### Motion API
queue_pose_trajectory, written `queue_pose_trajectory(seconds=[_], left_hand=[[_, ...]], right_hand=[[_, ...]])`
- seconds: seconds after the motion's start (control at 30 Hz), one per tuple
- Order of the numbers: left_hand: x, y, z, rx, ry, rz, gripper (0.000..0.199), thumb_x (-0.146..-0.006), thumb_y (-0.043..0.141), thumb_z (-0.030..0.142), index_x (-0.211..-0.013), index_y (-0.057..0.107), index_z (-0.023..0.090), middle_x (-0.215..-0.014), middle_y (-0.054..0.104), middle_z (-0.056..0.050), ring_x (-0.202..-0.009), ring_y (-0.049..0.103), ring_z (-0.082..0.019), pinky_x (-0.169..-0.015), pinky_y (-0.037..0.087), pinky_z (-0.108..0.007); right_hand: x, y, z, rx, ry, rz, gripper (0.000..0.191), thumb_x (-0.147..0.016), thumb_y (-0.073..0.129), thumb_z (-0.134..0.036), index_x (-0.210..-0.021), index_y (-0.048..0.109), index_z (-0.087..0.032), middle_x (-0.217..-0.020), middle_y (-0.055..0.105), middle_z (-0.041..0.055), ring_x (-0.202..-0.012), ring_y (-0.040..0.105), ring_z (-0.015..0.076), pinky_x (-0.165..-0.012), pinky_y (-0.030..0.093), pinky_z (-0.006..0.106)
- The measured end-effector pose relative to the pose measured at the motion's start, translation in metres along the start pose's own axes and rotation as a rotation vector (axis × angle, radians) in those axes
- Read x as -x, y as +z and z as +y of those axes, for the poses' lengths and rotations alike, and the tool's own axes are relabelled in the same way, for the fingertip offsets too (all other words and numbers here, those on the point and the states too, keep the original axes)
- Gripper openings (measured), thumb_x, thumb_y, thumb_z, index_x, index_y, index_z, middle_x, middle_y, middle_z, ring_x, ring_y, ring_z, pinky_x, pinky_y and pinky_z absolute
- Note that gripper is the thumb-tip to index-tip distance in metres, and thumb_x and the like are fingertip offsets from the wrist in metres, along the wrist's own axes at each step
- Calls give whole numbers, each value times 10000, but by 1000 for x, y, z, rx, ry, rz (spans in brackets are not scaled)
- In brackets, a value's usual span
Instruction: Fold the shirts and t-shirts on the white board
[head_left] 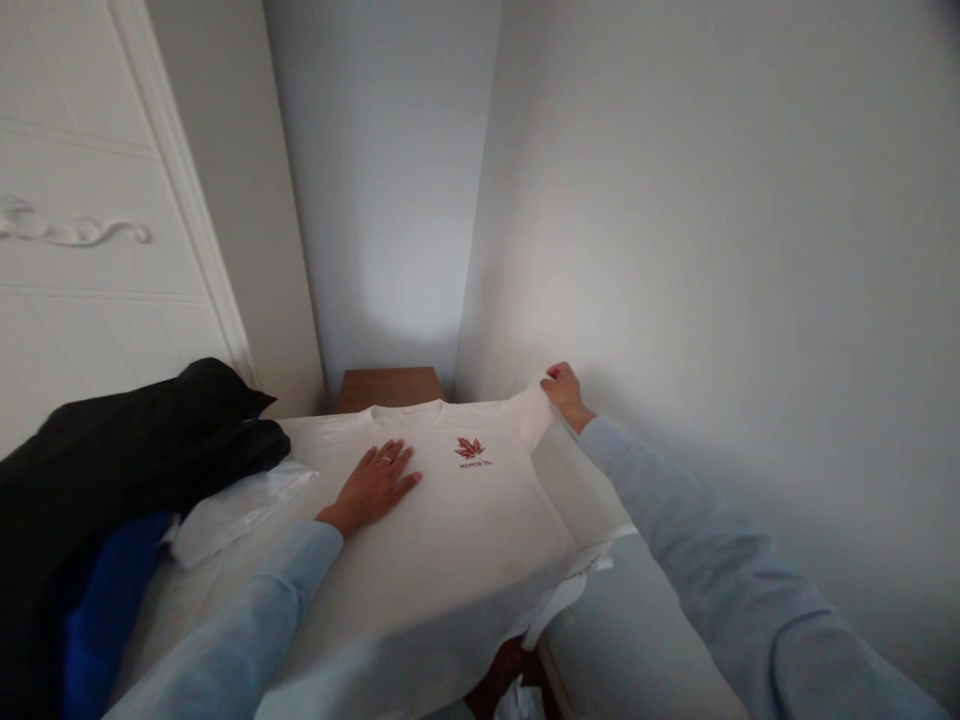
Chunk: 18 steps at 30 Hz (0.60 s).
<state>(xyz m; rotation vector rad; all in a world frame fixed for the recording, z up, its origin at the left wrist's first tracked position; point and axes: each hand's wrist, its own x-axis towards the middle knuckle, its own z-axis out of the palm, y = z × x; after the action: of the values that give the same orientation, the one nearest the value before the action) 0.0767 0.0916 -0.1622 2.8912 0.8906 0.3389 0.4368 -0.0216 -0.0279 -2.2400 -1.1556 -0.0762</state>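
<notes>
Left hand [377, 487] spread flat and right hand [565, 392] pinching cloth, well apart, I tend a white T-shirt [465, 540] laid front side up across a white table [592, 475] beside a pale wall [712, 250]. Under my left palm lies the shirt's upper chest, below the neckline [407, 408]; a ring [387, 459] circles one finger. Between my right thumb and fingers is the end of a sleeve [532, 412], drawn out toward the wall. A red leaf print [469, 448] with lettering beneath sits between my two hands. To my left, a black garment [135, 440] lies heaped, blue cloth [112, 610] showing at its edge, with translucent wrapping [232, 510] just beside it. Beyond the table's far edge stands a brown wooden cabinet [394, 383]; at left rises a white panelled door [82, 180] with scrolled relief.
</notes>
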Motion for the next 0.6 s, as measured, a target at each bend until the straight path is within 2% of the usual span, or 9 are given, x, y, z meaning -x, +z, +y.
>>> queue_pose_trajectory(seconds=[0.03, 0.13, 0.23, 0.27, 0.33, 0.4, 0.47, 0.53, 0.6], left_hand=[[0, 0, 0, -9, -1, -9, 670, -1031, 329, 535, -1521, 465, 98, -1602, 402, -202, -1520, 326, -315, -1239, 236, -511], [0, 1, -1, -42, 6, -32, 682, -1038, 304, 539, -1528, 449, 87, -1613, 385, -202, -1526, 312, -315, -1243, 225, -504], [-1, 2, -1, -49, 12, -14, 666, -1043, 289, 537, -1522, 455, 106, -1611, 395, -192, -1525, 316, -307, -1239, 231, -502], [-1, 3, -1, -51, 11, -11, 663, -1044, 287, 536, -1521, 455, 107, -1611, 396, -193, -1525, 318, -307, -1238, 232, -502], [-1, 3, -1, -54, 10, -17, 669, -1045, 284, 536, -1523, 449, 99, -1613, 391, -199, -1525, 316, -310, -1238, 228, -499], [-1, 3, 0, -51, 12, -26, 672, -1045, 286, 539, -1523, 446, 95, -1614, 388, -203, -1525, 315, -309, -1241, 217, -491], [0, 1, 1, -39, 8, -30, 666, -1044, 292, 544, -1523, 449, 109, -1617, 386, -198, -1526, 314, -303, -1244, 208, -483], [0, -2, 3, -24, 3, -34, 662, -1043, 294, 550, -1527, 446, 124, -1624, 379, -190, -1529, 308, -299, -1245, 202, -479], [1, -5, 5, -14, -3, -43, 668, -1043, 293, 556, -1533, 439, 127, -1628, 371, -186, -1533, 300, -300, -1243, 206, -478]], right_hand=[[5, 6, -9, -43, -44, -40, 358, -908, 669, -240, -1260, 611, -213, -1212, 681, 71, -982, 677, 189, -846, 575, 328], [20, 26, -28, -255, -184, -275, 581, -812, 769, -245, -1341, 530, -245, -1294, 655, 94, -883, 706, 162, -730, 611, 298], [29, 38, -34, -313, -243, -376, 470, -944, 618, -302, -1382, 474, -207, -1295, 653, 156, -907, 732, 184, -706, 631, 320], [31, 40, -33, -279, -255, -385, 438, -966, 580, -293, -1380, 481, -189, -1248, 679, 162, -918, 739, 198, -736, 634, 345], [36, 43, -28, -206, -294, -416, 461, -937, 628, -266, -1373, 520, -160, -1191, 714, 171, -974, 743, 242, -847, 621, 419], [45, 48, -20, -159, -360, -462, 557, -837, 748, -230, -1360, 574, -157, -1279, 695, 181, -1149, 695, 292, -1029, 539, 477], [56, 55, -9, -40, -498, -542, 626, -798, 787, -253, -1387, 590, -173, -1459, 591, 174, -1365, 550, 314, -1182, 395, 479], [64, 63, 4, 136, -620, -620, 622, -862, 728, -354, -1435, 569, -170, -1560, 486, 159, -1464, 431, 311, -1237, 313, 461], [67, 68, 20, 264, -661, -657, 605, -956, 589, -464, -1472, 538, -151, -1576, 461, 156, -1477, 412, 303, -1238, 316, 456]])
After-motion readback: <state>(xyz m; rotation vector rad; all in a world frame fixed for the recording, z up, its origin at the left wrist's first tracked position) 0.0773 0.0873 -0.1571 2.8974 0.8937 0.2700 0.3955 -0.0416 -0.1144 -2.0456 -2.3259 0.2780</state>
